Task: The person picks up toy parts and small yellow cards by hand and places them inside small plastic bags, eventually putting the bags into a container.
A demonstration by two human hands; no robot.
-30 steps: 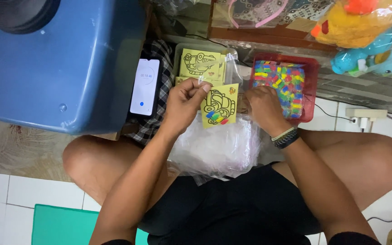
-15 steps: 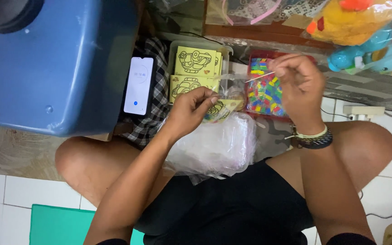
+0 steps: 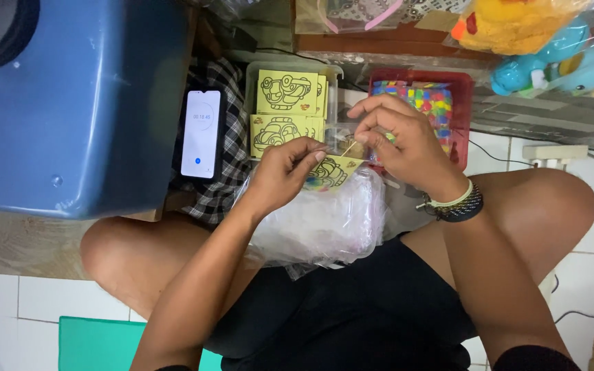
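Note:
My left hand (image 3: 284,170) pinches a small yellow card (image 3: 333,170) printed with a car outline, partly coloured, above a clear plastic bag (image 3: 324,220) resting on my lap. My right hand (image 3: 400,141) holds a thin stick (image 3: 347,149) between thumb and fingers, its tip close to the card's top edge. Behind the hands a clear tray (image 3: 331,72) holds more yellow picture cards (image 3: 287,93). A red tray (image 3: 462,89) of small multicoloured pieces (image 3: 424,96) sits just beyond my right hand.
A big blue plastic tub (image 3: 70,103) fills the left. A phone (image 3: 201,134) with a lit screen lies on checked cloth (image 3: 225,178). Bagged yellow and blue plush toys (image 3: 537,41) lie at the top right. A white power strip (image 3: 551,152) and cables lie on the tiled floor.
My right hand rose from the card towards the red tray, then came back down to the card with the thin stick. The left hand kept holding the card over the bag.

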